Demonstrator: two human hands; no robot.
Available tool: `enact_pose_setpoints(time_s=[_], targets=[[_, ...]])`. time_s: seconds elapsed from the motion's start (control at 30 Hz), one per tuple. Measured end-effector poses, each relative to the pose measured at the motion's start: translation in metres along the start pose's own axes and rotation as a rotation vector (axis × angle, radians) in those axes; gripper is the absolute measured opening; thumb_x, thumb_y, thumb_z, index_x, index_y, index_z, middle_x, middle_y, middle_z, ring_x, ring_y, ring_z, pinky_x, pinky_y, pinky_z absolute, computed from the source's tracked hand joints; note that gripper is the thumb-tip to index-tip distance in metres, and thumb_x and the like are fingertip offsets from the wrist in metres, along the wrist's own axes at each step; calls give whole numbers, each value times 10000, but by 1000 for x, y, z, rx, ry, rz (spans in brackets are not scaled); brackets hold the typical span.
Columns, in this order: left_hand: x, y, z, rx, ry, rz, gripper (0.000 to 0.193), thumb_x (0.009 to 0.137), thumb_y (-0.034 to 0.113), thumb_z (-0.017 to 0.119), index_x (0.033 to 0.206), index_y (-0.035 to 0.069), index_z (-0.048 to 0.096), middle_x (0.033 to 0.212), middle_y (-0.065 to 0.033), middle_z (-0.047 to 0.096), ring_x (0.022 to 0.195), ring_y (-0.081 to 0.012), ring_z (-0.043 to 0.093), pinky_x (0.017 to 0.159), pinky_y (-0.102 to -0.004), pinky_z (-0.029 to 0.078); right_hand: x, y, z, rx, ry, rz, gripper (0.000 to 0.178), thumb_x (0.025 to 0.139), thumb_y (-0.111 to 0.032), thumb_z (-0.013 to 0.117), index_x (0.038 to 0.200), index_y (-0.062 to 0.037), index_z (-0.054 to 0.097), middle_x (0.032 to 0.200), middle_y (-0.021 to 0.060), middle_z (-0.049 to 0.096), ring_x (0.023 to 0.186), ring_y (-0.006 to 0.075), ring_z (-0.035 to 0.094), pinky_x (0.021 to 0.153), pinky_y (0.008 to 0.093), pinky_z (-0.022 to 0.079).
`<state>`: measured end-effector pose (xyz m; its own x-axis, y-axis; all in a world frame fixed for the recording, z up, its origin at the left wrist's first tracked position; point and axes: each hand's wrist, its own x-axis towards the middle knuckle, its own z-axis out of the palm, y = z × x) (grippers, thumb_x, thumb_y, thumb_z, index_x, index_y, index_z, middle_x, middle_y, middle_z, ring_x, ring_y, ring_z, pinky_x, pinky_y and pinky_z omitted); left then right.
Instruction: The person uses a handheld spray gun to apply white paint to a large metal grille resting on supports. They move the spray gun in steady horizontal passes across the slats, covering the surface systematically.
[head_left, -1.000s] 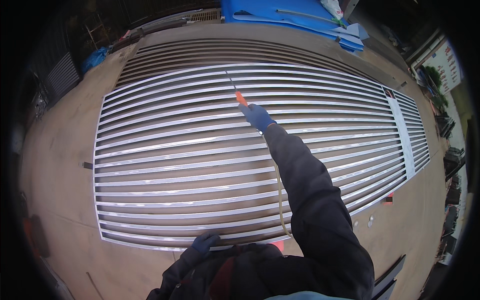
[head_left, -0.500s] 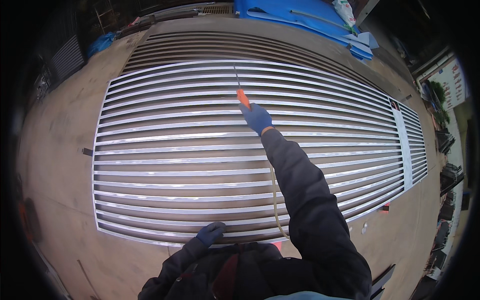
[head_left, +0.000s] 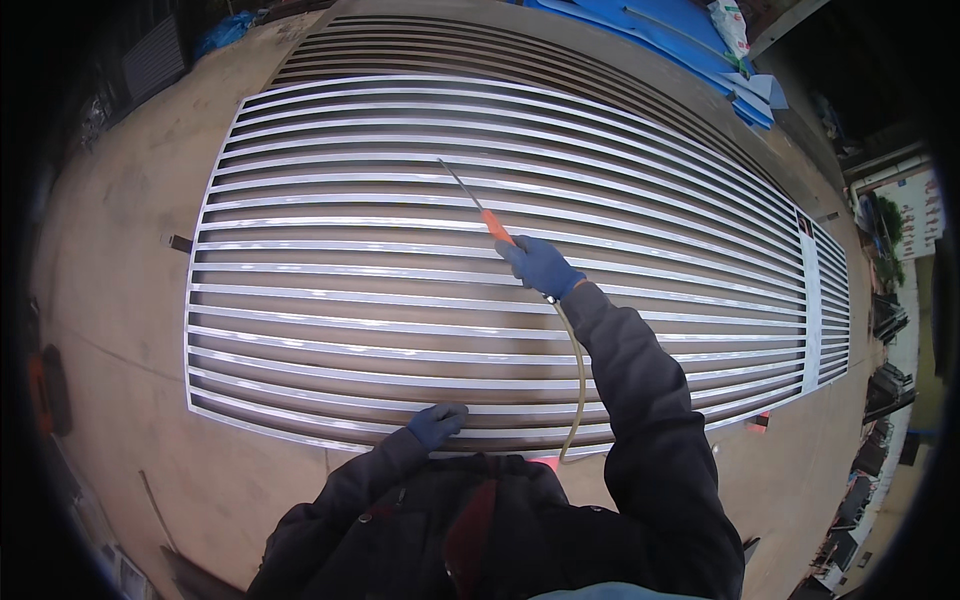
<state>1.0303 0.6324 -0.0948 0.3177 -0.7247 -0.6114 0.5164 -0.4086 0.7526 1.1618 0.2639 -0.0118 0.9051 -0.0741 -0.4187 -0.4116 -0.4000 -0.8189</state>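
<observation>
A: Left to right, what lies where?

B: The long silvery-white slatted metal panel [head_left: 340, 221] spans the floor before the person. Its long axis runs left to right, slats parallel to that. Finish: glossy, bright streaks on several slats, dark gaps between.

A: Left side, hand?

B: The blue-gloved left hand [head_left: 437, 425] is at the panel's near edge, left of its middle. Fingers look curled on or just over the bars; cannot tell whether they grip.

A: The tool?

B: The slim tool with an orange handle and thin grey rod [head_left: 495, 224] is over the panel's middle. Rod slants away and leftward across the slats, tip toward the far edge. Contact with a slat: cannot tell.

A: Nearer hand?

B: The blue-gloved right hand [head_left: 543, 268], fingers closed around the orange handle; the left is well apart. From below the right wrist, a pale yellow flexible hose [head_left: 582, 380] curves to the panel's near edge. Near the panel's right end, a broad whitish flat strip [head_left: 811, 310] crosses the slats.
</observation>
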Motion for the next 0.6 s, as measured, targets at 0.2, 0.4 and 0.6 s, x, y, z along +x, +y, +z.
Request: enact_pose_setpoints(time_s=[0.2, 0.4, 0.6], targets=[[4, 12, -4, 94, -46, 85, 314, 979, 233, 584, 1204, 15, 606, 1004, -55, 632, 922, -138, 595, 828, -295, 508, -60, 35, -34, -113, 726, 329, 560, 939, -562, 524, 807, -23, 600, 700, 159, 636, 697, 327, 644, 647, 433, 479], [32, 5, 27, -94, -248, 106, 299, 964, 215, 605, 1199, 30, 607, 954, -24, 623, 876, -103, 561, 783, -272, 487, -197, 69, 6, 31, 360, 102, 404, 950, -437, 591, 988, -37, 629, 687, 100, 603, 646, 207, 584, 644, 364, 474], [31, 9, 63, 66, -304, 54, 282, 945, 188, 626, 1182, 34, 617, 974, -29, 642, 834, -89, 573, 748, -239, 482, -340, 122, -4, -347, 1026, 635, 439, 950, -486, 559, 1026, -54, 587, 760, 220, 649, 735, 431, 636, 631, 498, 480]])
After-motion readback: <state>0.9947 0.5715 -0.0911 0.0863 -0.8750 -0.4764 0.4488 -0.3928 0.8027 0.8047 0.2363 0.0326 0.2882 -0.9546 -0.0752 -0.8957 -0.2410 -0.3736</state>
